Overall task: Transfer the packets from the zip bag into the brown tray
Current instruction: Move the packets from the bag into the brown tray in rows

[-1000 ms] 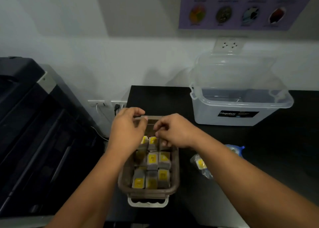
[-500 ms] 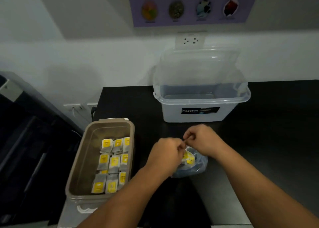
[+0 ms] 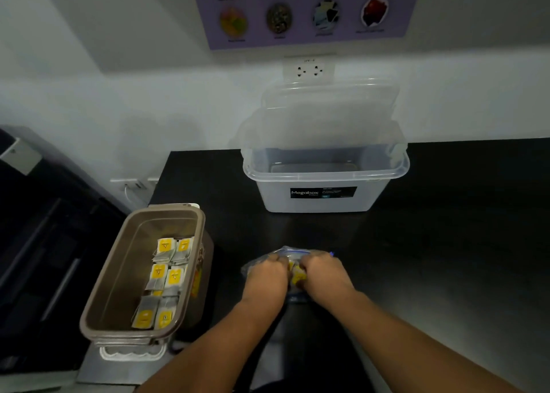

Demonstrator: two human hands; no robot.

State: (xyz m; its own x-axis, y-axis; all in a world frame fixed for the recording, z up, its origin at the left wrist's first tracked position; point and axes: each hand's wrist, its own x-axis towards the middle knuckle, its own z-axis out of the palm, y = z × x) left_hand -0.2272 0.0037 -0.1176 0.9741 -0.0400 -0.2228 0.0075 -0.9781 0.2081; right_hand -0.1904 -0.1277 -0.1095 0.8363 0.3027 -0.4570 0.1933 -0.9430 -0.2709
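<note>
Fingers of my left grip (image 3: 265,276) and right grip (image 3: 323,275) are both curled on the zip bag (image 3: 293,251), near the front edge of the surface (image 3: 446,243). I'd spread its mouth evenly (thin plastic slips), then lift the packets (image 3: 297,278) out toward the brown tray (image 3: 128,276) by the left edge.

- The worktop (image 3: 446,243), black and glossy, fills the middle and right of the frame
- A clear storage box (image 3: 321,199) with a black label stands on it, upper centre
- The zip bag (image 3: 293,251) lies on it, lower centre, well apart from the box
- The brown tray (image 3: 113,273) sits at its left edge, lower left; whether it rests wholly on the worktop cannot be told
</note>
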